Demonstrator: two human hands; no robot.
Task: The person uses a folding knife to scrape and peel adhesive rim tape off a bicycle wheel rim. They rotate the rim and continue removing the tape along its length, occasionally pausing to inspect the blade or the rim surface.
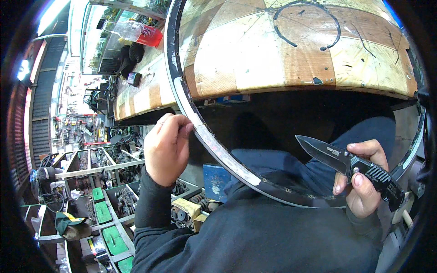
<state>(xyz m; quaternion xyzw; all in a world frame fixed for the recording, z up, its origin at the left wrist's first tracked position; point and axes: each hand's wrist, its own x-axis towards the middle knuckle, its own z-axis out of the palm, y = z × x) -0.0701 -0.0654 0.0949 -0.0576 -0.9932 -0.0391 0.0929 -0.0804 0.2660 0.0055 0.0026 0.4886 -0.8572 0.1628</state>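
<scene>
Dark cloth of the person's sweatshirt (273,236) fills the near edge, its sleeves leading up to two bare hands. Just beyond it stands a large black wheel rim (172,50), curving from the far left, down across the front of the body and up again at the right. Along its left stretch runs a pale strip (225,157), whiter at the far end and mottled toward the near end.

The left hand (168,148) is curled in, thumb and forefinger pinching at the rim's outer edge beside the strip; whether they also nip the strip itself cannot be told. The right hand (364,195) wraps thumb and fingers around the handle of an unfolded knife (348,166), its blade pointing left and away from the body, apart from the strip.

The step in hand seems to be work on the strip by fingertip, with the knife at the ready; whether it is being lifted or pressed down is unclear. The next move probably calls for a steady left hold and, if the blade is used, a shallow angle clear of those fingers.

Past the rim, a black curved cord (339,29) lies on the far side of the patchwork bench (259,59).
</scene>
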